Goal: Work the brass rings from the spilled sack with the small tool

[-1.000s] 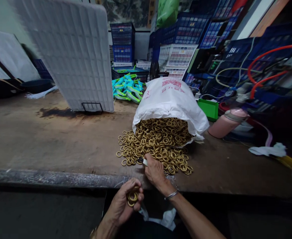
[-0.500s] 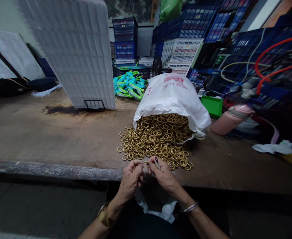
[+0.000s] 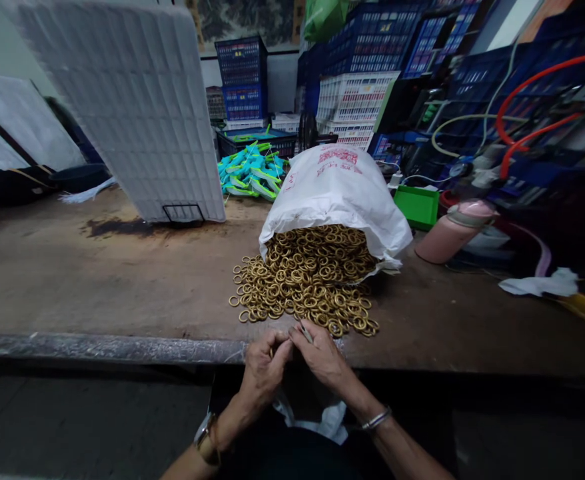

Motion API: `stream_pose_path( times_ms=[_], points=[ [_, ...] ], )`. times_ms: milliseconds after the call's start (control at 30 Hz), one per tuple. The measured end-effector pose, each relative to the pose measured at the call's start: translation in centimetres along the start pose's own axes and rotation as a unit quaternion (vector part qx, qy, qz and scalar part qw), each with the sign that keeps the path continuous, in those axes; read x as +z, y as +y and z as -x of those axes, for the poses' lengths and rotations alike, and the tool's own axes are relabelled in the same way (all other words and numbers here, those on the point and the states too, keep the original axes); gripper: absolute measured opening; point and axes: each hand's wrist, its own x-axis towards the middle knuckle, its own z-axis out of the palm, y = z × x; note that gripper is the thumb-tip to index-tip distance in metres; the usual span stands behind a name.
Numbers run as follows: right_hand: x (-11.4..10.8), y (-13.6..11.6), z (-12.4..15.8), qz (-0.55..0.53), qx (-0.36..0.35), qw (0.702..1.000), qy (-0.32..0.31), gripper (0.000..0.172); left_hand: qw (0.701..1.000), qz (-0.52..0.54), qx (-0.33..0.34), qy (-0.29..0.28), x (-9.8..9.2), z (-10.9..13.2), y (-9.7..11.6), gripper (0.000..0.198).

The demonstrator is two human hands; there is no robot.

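My left hand (image 3: 266,368) is closed in a pinch over the table's front edge, its fingertips against those of my right hand. A brass-coloured ring showed between the two hands a moment ago; the fingers now hide it. My right hand (image 3: 322,357) is also closed, with a small slim grey tool (image 3: 306,332) sticking up between thumb and forefinger; its exact kind cannot be made out. Just beyond the hands lies a heap of brass-coloured rings (image 3: 300,283), spilling from the mouth of a white woven sack (image 3: 340,190) with red print.
On the wooden table (image 3: 97,287) stands a white ribbed panel (image 3: 137,120) in a black wire holder. Turquoise-and-green items (image 3: 252,170) are piled behind. To the right are a green tray (image 3: 416,207), a pink bottle (image 3: 452,233) and red hoses (image 3: 510,113). Stacked crates (image 3: 367,50) fill the back.
The hands have drawn closer together, and the ring seen between them is now covered by the fingers. The tool in my right hand has tilted. The whole view has shifted slightly.
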Motion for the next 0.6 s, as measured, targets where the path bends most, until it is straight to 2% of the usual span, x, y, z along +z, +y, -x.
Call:
stream_pose_path(
  times_ms=[100,167,333,467,600],
  points=[
    [0.1,0.2,0.1,0.001,0.001,1.0,0.007,0.025,0.985,0.11,-0.125,-0.047,0.1,0.1,0.3,0.026],
    [0.0,0.2,0.1,-0.008,-0.003,1.0,0.005,0.025,0.966,0.178,-0.175,-0.07,0.0,0.2,0.5,0.028],
    [-0.1,0.6,0.0,-0.048,0.014,0.999,0.0,0.026,0.941,0.268,-0.193,-0.075,0.0,0.1,0.5,0.028],
    [0.0,1.2,0.0,0.083,-0.032,0.996,0.027,0.021,0.944,0.261,-0.199,-0.039,0.0,0.0,0.5,0.031],
    [0.3,0.9,0.4,0.217,-0.063,0.974,-0.011,0.012,0.95,0.243,-0.197,-0.024,-0.1,-0.2,0.4,0.031]
  ],
)
